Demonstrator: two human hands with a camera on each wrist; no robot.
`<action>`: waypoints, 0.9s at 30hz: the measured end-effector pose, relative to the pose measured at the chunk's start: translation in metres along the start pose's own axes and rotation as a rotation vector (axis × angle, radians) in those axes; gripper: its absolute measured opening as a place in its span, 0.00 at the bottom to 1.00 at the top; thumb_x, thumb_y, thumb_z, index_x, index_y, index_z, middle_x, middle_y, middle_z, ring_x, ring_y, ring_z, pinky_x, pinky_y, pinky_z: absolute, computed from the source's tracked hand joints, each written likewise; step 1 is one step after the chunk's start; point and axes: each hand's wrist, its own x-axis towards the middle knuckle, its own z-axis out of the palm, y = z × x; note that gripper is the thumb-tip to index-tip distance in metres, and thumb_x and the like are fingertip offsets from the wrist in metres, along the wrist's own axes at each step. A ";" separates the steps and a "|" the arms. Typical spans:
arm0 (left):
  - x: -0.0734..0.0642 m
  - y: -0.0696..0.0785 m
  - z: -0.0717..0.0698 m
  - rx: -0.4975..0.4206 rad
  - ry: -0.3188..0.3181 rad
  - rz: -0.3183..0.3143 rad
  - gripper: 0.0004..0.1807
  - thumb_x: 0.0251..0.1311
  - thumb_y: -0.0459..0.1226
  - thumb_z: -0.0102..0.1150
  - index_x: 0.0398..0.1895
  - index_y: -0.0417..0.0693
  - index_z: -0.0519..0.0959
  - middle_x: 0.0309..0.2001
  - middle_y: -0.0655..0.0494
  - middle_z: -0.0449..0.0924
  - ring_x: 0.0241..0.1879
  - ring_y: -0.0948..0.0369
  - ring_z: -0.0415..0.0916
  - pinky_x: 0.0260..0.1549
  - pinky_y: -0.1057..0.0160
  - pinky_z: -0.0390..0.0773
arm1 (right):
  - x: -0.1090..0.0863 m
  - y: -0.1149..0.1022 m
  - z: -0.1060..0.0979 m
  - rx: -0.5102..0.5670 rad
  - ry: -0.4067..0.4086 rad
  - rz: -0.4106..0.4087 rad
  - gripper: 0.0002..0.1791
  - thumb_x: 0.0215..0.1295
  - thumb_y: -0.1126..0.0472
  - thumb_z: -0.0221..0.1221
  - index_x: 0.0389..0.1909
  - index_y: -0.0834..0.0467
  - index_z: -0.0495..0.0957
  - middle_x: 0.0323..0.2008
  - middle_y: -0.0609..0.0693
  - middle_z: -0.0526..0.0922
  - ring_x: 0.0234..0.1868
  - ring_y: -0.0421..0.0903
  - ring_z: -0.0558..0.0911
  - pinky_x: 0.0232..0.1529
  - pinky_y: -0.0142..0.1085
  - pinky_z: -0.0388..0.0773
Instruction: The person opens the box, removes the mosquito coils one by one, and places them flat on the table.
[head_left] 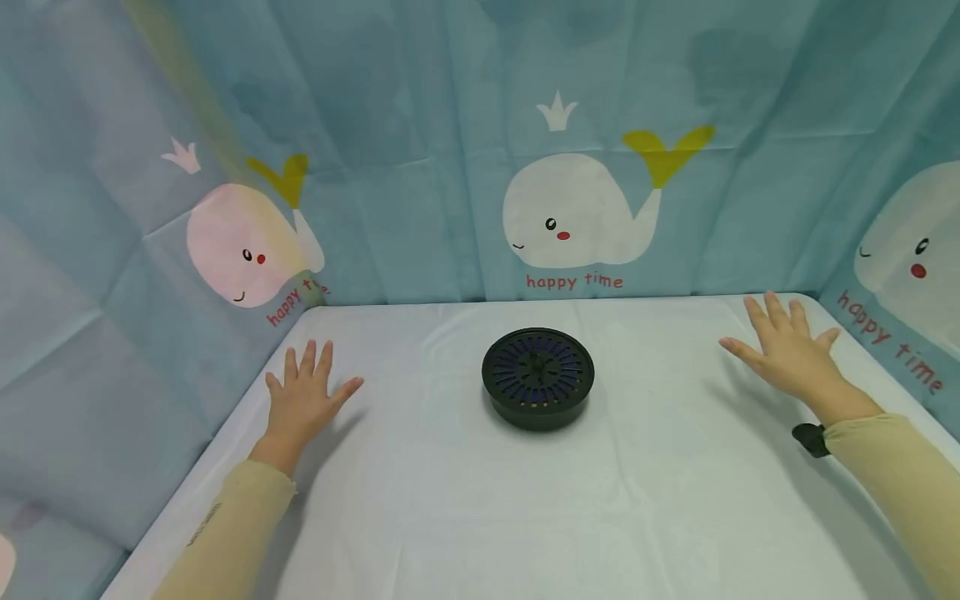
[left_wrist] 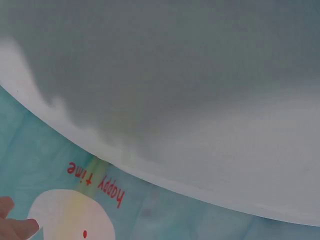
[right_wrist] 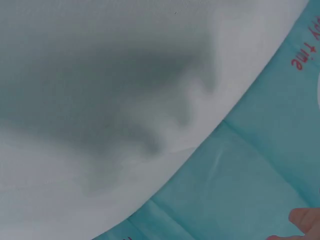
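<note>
A round dark container [head_left: 538, 379] with a slotted lid and a small knob at its centre sits on the white table, between the two hands. Bluish-purple colour shows through the slots; what lies inside is hidden. To its left, my left hand [head_left: 302, 402] is held with fingers spread and nothing in it. My right hand [head_left: 793, 354], off to the container's right, has its fingers spread too and holds nothing. Both hands cast shadows on the cloth. Only fingertips [left_wrist: 17, 225] show in the left wrist view, and a few fingertips [right_wrist: 306, 220] in the right.
White cloth covers the table [head_left: 465, 508]. A light blue curtain [head_left: 420, 208] printed with whales stands along the back and both sides, close to the table's edges. A black object [head_left: 811, 440] is at the right wrist, by the sleeve cuff.
</note>
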 end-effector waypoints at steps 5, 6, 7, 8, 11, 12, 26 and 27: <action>-0.002 0.008 -0.001 -0.030 -0.027 0.030 0.53 0.65 0.67 0.41 0.77 0.37 0.43 0.75 0.32 0.38 0.71 0.31 0.30 0.58 0.23 0.32 | 0.003 -0.009 0.002 0.052 -0.020 -0.003 0.52 0.72 0.34 0.44 0.75 0.67 0.31 0.71 0.73 0.28 0.68 0.74 0.26 0.47 0.81 0.24; -0.003 0.010 -0.001 -0.037 -0.030 0.036 0.53 0.65 0.67 0.41 0.77 0.37 0.43 0.75 0.32 0.38 0.71 0.32 0.29 0.58 0.24 0.32 | 0.003 -0.011 0.002 0.065 -0.027 -0.006 0.52 0.72 0.34 0.44 0.74 0.67 0.30 0.71 0.74 0.28 0.68 0.74 0.25 0.47 0.81 0.24; -0.003 0.011 -0.001 -0.045 -0.031 0.041 0.53 0.65 0.67 0.41 0.77 0.37 0.43 0.75 0.32 0.38 0.71 0.32 0.30 0.58 0.24 0.32 | 0.003 -0.013 0.003 0.078 -0.034 -0.008 0.53 0.72 0.35 0.45 0.74 0.68 0.30 0.71 0.74 0.28 0.68 0.74 0.26 0.47 0.81 0.24; -0.004 0.013 -0.001 -0.053 -0.033 0.045 0.53 0.65 0.67 0.42 0.77 0.36 0.43 0.75 0.32 0.38 0.71 0.32 0.30 0.58 0.24 0.32 | 0.003 -0.015 0.004 0.092 -0.041 -0.012 0.53 0.72 0.36 0.45 0.74 0.68 0.30 0.71 0.74 0.28 0.68 0.74 0.25 0.47 0.81 0.24; -0.005 0.018 0.001 -0.064 -0.046 0.053 0.53 0.65 0.67 0.41 0.77 0.37 0.42 0.75 0.33 0.37 0.71 0.32 0.30 0.58 0.24 0.32 | 0.002 -0.021 0.005 0.130 -0.050 -0.018 0.53 0.72 0.37 0.48 0.73 0.70 0.30 0.71 0.74 0.28 0.68 0.74 0.26 0.47 0.81 0.26; -0.006 0.020 0.001 -0.069 -0.051 0.055 0.53 0.66 0.67 0.40 0.77 0.37 0.42 0.75 0.33 0.37 0.71 0.32 0.30 0.58 0.24 0.32 | 0.002 -0.024 0.005 0.146 -0.054 -0.020 0.53 0.72 0.38 0.48 0.73 0.70 0.29 0.71 0.74 0.28 0.68 0.75 0.26 0.48 0.81 0.26; -0.008 0.039 0.003 -0.194 -0.091 0.070 0.48 0.69 0.61 0.42 0.77 0.39 0.40 0.76 0.35 0.36 0.72 0.34 0.30 0.60 0.26 0.34 | -0.004 -0.070 0.004 0.534 -0.202 -0.058 0.62 0.66 0.47 0.62 0.73 0.56 0.17 0.74 0.64 0.21 0.72 0.70 0.30 0.62 0.72 0.40; -0.008 0.040 0.004 -0.208 -0.092 0.070 0.48 0.70 0.61 0.42 0.77 0.38 0.40 0.76 0.35 0.36 0.72 0.34 0.30 0.60 0.26 0.34 | -0.004 -0.072 0.004 0.551 -0.213 -0.052 0.63 0.65 0.47 0.62 0.73 0.55 0.17 0.74 0.64 0.22 0.72 0.70 0.31 0.61 0.72 0.42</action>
